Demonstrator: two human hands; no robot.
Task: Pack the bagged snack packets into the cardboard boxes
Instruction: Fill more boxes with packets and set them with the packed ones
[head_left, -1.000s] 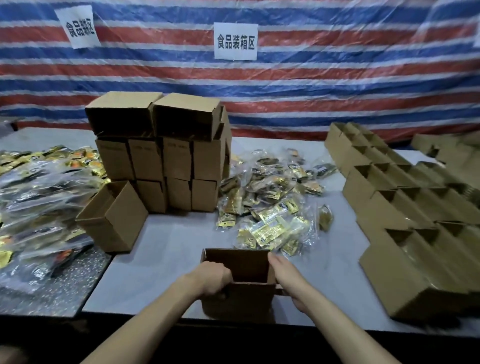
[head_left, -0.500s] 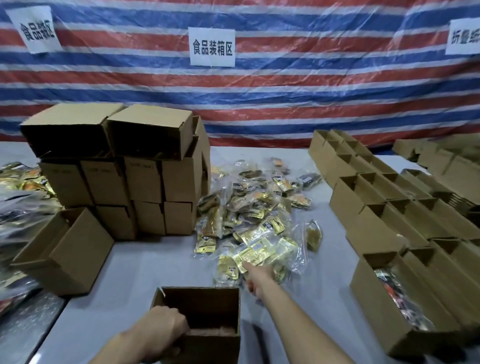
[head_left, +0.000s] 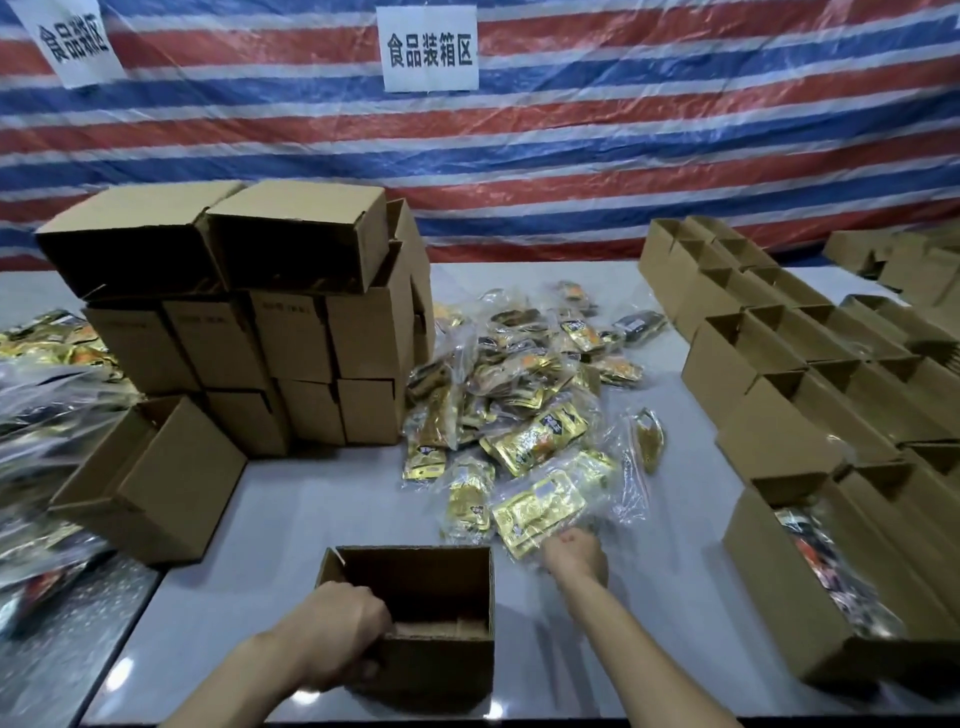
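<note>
Right hand (head_left: 574, 553): motion-blurred, fingers not distinguishable at the edge of a bag (head_left: 540, 512); grip undetermined. Left hand (head_left: 337, 629): fingertips concealed inside the box (head_left: 441, 670), behind its wall. Both forearms cut by the bottom edge. Left sign (head_left: 72, 44): cropped at top. Bags (head_left: 47, 415) at the table's left edge: blurred, cropped, print illegible. Boxes (head_left: 914, 260) at the far right corner: cropped.

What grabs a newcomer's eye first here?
The striped red-and-blue tarp fills the back, with a heap of gold snack bags mid-table between a box stack on the left and rows of open boxes on the right. Up front, the left hand grips an empty box while the right hand grasps one bag.
</note>
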